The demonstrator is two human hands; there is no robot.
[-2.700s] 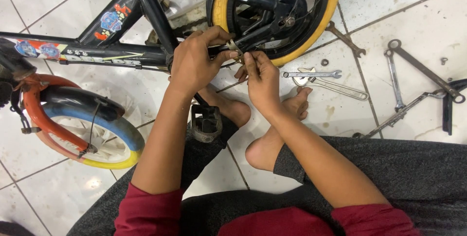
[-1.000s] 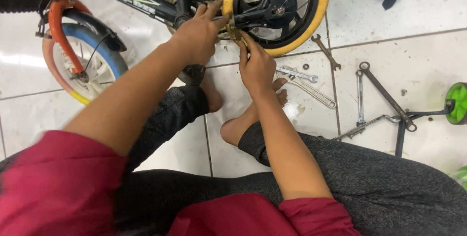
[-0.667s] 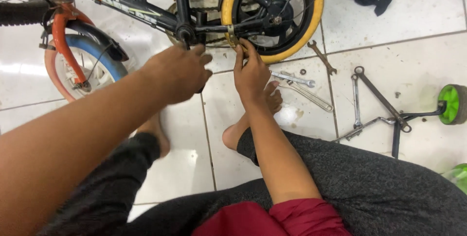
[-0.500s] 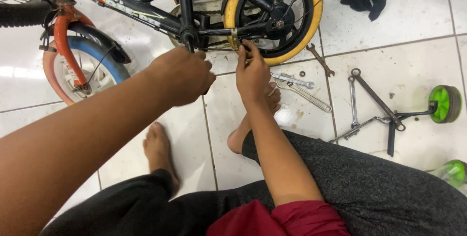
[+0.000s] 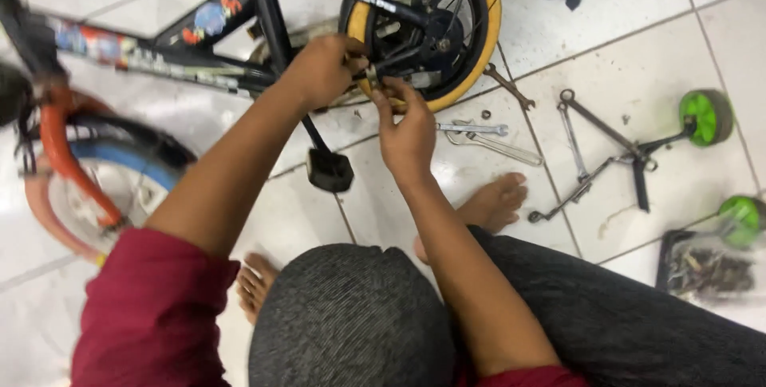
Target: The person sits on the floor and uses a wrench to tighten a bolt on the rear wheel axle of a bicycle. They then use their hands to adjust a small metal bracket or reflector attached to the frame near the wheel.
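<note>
**Both hands at the rear wheel's lower rim**

At nine o'clock lies the front wheel (image 5: 88, 187), orange fender over a blue tyre, flat on the tiles. The black frame (image 5: 271, 28) runs from there toward twelve o'clock, its pedal (image 5: 330, 170) hanging just below your left wrist.

Your left hand (image 5: 323, 72) is curled shut around something small at the yellow-tyred rear wheel (image 5: 435, 32); what it grips is hidden by the fingers. Keep that grip steady so the part cannot turn.

Just right of it, your right hand (image 5: 407, 128) reaches up, fingertips pinched together on a small fitting (image 5: 373, 77) at the rim's six o'clock. Work it with short turns and keep your fingers out of the spokes.

At three o'clock from your right hand lie spanners (image 5: 479, 133), near enough to reach. Farther right, well apart, sits a stabiliser bracket (image 5: 606, 148) with its green wheel (image 5: 706, 116).
</note>
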